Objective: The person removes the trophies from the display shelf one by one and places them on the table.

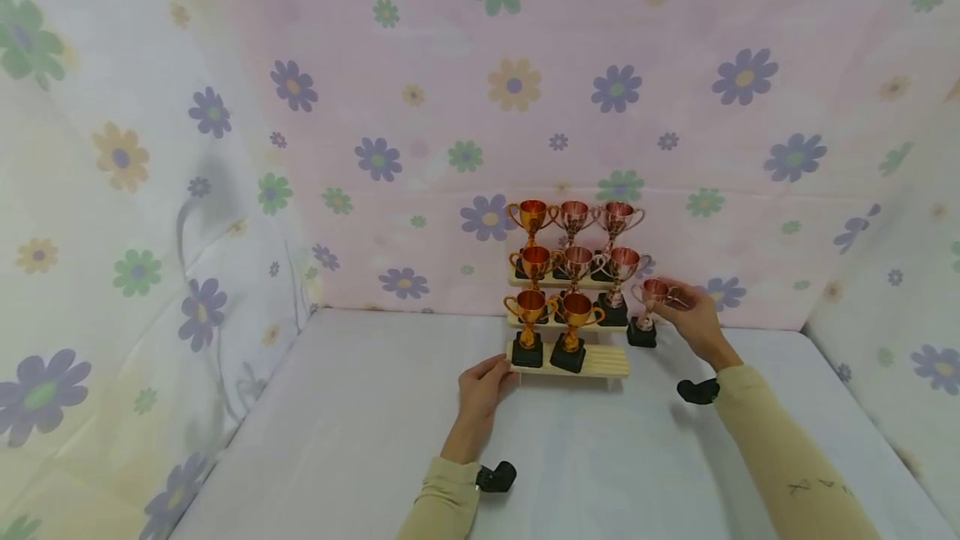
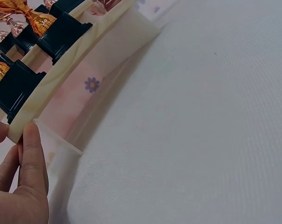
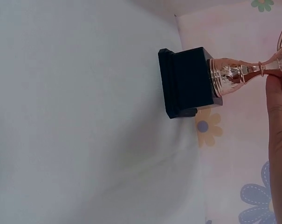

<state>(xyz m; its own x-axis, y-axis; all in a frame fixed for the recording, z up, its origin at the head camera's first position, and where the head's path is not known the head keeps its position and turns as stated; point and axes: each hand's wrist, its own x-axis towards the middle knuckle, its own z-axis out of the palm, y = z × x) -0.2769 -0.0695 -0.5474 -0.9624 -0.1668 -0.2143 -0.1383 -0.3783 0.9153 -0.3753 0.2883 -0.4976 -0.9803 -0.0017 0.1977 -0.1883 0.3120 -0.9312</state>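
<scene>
My left hand (image 1: 482, 390) pinches the front left corner of a stepped wooden rack (image 1: 609, 362), with the thumb and fingers at the edge of its lowest shelf (image 2: 52, 86). To the right of the rack, my right hand (image 1: 696, 322) holds a rose-gold trophy cup (image 1: 643, 323) upright by its upper part. That cup's black base (image 3: 189, 79) is near the white tabletop; whether it touches cannot be told. Two gold trophies (image 1: 529, 340) stand on the lowest shelf, whose right part is bare. Gold and rose-gold trophies (image 1: 617, 219) fill the middle and top shelves.
A white cloth (image 1: 360, 423) covers the table. Behind the rack rises a pink flowered backdrop (image 1: 420, 257), close to its top shelf. Pale flowered cloth walls (image 1: 892, 273) stand at both sides. Each wrist carries a black device (image 1: 497, 477).
</scene>
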